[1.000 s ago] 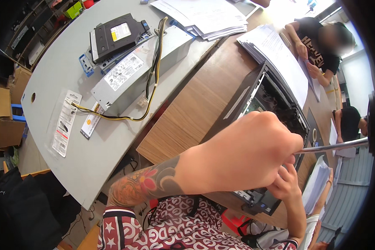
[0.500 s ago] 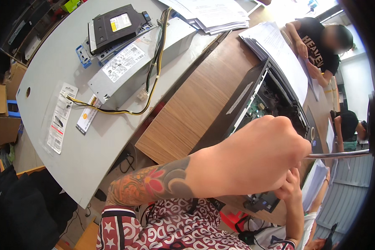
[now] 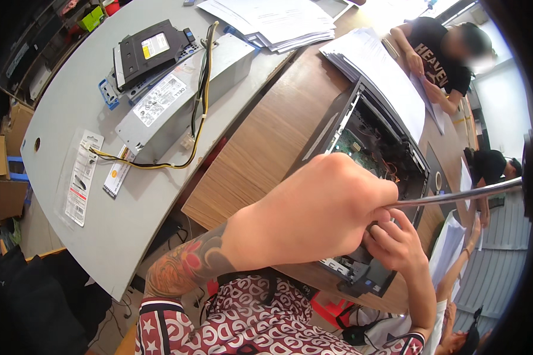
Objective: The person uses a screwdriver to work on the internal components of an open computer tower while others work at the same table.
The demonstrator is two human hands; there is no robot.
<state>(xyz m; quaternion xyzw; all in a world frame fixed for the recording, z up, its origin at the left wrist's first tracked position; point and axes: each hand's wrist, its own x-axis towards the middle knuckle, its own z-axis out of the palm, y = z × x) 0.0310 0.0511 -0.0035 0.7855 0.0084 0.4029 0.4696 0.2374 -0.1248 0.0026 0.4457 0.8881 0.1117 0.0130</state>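
Computer case (image 3: 367,139) right of power supply (image 3: 179,118) with white label (image 3: 160,99)

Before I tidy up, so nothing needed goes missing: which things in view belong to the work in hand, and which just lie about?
Likely in the work:
open black computer case
thin silver metal rod at the left hand
boxy silver metal power supply
flat black optical drive

Apparently just lying about:
white paper stacks
long white blister pack
open brown cardboard box

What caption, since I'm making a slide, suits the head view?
Left hand and right hand close together at an open computer case, power supply on the grey table.
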